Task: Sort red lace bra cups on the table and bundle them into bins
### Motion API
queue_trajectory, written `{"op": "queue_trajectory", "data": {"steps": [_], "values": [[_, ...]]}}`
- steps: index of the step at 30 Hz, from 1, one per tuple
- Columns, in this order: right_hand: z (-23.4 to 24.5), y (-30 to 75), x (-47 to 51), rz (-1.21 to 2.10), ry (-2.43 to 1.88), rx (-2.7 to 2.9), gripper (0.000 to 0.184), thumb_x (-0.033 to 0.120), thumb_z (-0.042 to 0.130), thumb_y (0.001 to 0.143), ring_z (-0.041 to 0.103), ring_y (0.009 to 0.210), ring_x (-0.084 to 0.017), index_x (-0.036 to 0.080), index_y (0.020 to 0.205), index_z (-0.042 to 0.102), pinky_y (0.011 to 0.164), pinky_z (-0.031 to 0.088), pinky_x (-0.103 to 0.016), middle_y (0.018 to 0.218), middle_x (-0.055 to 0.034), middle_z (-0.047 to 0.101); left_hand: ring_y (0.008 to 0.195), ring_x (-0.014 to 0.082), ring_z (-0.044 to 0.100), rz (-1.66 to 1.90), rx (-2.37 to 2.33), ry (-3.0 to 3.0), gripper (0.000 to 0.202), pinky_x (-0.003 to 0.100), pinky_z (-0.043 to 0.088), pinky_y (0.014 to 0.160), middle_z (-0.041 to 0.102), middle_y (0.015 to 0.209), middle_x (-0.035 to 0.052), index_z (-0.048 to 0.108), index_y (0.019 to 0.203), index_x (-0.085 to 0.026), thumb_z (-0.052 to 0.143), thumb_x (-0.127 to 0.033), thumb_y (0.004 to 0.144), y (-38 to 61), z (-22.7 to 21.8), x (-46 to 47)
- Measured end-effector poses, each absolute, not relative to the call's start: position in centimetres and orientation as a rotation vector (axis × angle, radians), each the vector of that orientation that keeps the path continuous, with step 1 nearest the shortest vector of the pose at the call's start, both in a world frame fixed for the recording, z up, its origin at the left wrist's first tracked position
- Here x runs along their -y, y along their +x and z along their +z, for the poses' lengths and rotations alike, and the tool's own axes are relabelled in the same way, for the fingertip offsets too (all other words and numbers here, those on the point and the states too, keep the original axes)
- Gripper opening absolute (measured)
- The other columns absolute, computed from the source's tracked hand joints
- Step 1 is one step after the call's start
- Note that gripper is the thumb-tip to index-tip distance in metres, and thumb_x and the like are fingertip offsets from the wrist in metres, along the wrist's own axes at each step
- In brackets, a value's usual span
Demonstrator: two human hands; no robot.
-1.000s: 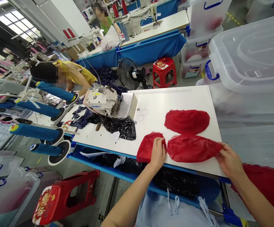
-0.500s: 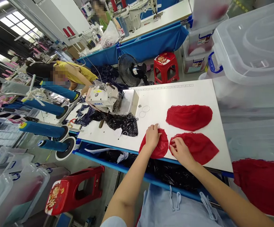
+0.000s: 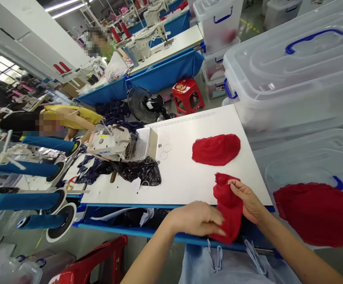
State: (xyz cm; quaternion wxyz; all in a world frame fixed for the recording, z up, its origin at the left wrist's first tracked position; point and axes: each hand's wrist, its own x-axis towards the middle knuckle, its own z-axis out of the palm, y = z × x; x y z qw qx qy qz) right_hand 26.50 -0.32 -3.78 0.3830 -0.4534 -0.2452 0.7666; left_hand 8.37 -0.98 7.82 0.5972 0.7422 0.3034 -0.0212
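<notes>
Right hand point(image 3: 248, 202): I am pinching red cloth point(image 3: 232, 209); left hand point(image 3: 199, 217): overlapping it, blurred, grip I cannot tell; twelve o'clock: second red piece point(image 3: 216, 150), lying on table point(image 3: 183, 179)

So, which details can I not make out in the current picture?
In the head view:
Left hand: blur hides whether it grips.
Red cloth in right hand: folds hide its layers.
Near stool: cut by bottom edge.
Big box: cloudy plastic hides its contents.
Ruler: marks too small.
</notes>
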Motion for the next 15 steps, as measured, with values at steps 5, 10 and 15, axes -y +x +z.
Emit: {"op": "queue_trajectory", "data": {"steps": [5,10,15], "values": [[-0.6,29.5,1.2,1.972,-1.086,0.341,0.043,0.049,0.084,0.061,0.06,0.058,-0.013,0.024,0.083,0.058,0.058,0.05,-0.026,0.07,0.003,0.066,0.066,0.0107,0.047,-0.118,-0.906,2.034,0.014,0.021,0.038,0.061,0.053,0.09,0.0001,0.056,0.084,-0.021,0.045,-0.018,0.093,13.1,10.4,-0.4],[0.9,31.9,3.2,1.944,-1.019,0.119,0.039,0.048,0.085,0.062,0.063,0.066,-0.014,0.022,0.08,0.062,0.065,0.053,-0.027,0.073,0.0023,0.068,0.071,0.0111,0.051,0.385,-1.212,1.896,0.025,0.023,0.045,0.063,0.05,0.099,0.0055,0.051,0.084,-0.019,0.03,-0.019,0.098,16.2,7.2,-0.2],[-1.8,37.2,4.0,1.464,-1.321,-0.113,0.054,0.058,0.087,0.046,0.067,0.077,-0.021,0.023,0.08,0.065,0.069,0.057,-0.032,0.07,0.0017,0.068,0.082,0.0153,0.057,0.243,-1.311,2.259,0.026,0.027,0.05,0.074,0.058,0.088,0.0072,0.053,0.096,-0.016,0.027,-0.014,0.098,16.0,-1.1,2.9]]}}
